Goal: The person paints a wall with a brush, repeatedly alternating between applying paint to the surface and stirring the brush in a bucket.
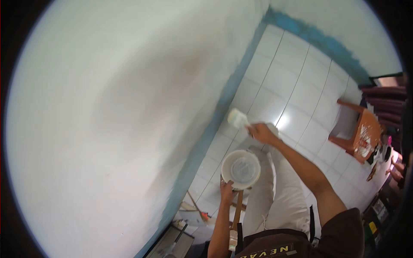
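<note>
My left hand (226,191) grips the near rim of a round white bucket (225,167), its fingers closed on the edge. Seen from above, the bucket has some pale, watery-looking stuff (243,170) at its bottom. Out in front, my right hand (260,132) is closed around the handle of a wide paintbrush (236,118), whose pale head points left toward the wall. The brush is up and to the left of my right hand, beyond the bucket. Whether its head touches the wall cannot be made out, but it appears apart from it.
A white wall (107,129) with a blue band (202,144) along its foot runs at the left. White floor tiles (284,81) spread below. An orange plastic chair (365,129), spattered white, stands right. Wooden pieces (238,210) and tools lie near my feet.
</note>
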Motion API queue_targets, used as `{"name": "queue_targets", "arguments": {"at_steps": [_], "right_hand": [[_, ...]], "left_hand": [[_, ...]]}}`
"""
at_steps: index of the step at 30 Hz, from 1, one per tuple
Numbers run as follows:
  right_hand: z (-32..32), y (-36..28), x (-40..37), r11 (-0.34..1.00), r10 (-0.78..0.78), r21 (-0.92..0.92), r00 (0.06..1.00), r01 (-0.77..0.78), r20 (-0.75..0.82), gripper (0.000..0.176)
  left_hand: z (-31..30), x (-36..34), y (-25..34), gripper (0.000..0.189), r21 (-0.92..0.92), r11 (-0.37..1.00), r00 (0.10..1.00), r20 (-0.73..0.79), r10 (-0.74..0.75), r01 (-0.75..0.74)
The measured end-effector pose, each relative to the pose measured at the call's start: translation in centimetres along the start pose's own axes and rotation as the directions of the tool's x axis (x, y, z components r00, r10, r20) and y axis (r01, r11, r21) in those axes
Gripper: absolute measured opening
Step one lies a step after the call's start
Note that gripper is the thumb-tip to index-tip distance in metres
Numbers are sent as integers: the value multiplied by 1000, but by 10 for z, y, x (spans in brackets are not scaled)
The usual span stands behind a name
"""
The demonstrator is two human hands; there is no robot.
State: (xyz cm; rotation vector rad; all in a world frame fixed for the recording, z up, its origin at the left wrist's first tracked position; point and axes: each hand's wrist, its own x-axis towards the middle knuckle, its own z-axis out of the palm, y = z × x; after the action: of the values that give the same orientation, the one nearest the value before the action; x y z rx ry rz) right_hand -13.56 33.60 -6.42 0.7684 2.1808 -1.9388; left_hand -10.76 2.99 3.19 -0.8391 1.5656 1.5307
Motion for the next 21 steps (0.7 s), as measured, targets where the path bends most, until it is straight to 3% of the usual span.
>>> {"name": "queue_targets", "arguments": {"at_steps": [2, 5, 7, 9, 13, 15, 16, 19, 21], "right_hand": [[-18, -22, -51, 992, 74, 97, 994, -82, 79, 46], [-27, -25, -116, 984, 128, 119, 992, -128, 10, 42], [-36, -73, -165, 988, 134, 78, 991, -131, -28, 37], [-45, -121, -207, 990, 86, 117, 996, -84, -6, 34], [-55, -172, -282, 995, -74, 65, 997, 72, 20, 31], [-71, -205, -292, 991, -110, 74, 994, 109, 21, 29], [-76, -217, -306, 985, -136, 110, 990, 130, 47, 28], [-118, -209, -298, 974, -109, 207, 991, 90, 81, 27], [-147, -243, -299, 989, -87, 125, 992, 75, 94, 26]], "left_hand": [[-2, -16, 28, 69, 321, 947, 985, 168, -38, -18], [3, -38, 73, 65, 510, 854, 922, 371, -109, -105], [14, -62, 113, 63, 536, 828, 895, 433, -105, -162], [39, -117, 170, 66, 738, 659, 788, 489, -373, -146], [45, -160, 199, 67, 744, 604, 663, 608, -437, -285], [55, -188, 230, 64, 809, 483, 714, 552, -431, -334], [45, -183, 225, 64, 790, 421, 724, 594, -349, -445], [60, -194, 237, 64, 782, 495, 679, 598, -425, -379], [66, -206, 244, 63, 779, 471, 706, 602, -374, -414]]}}
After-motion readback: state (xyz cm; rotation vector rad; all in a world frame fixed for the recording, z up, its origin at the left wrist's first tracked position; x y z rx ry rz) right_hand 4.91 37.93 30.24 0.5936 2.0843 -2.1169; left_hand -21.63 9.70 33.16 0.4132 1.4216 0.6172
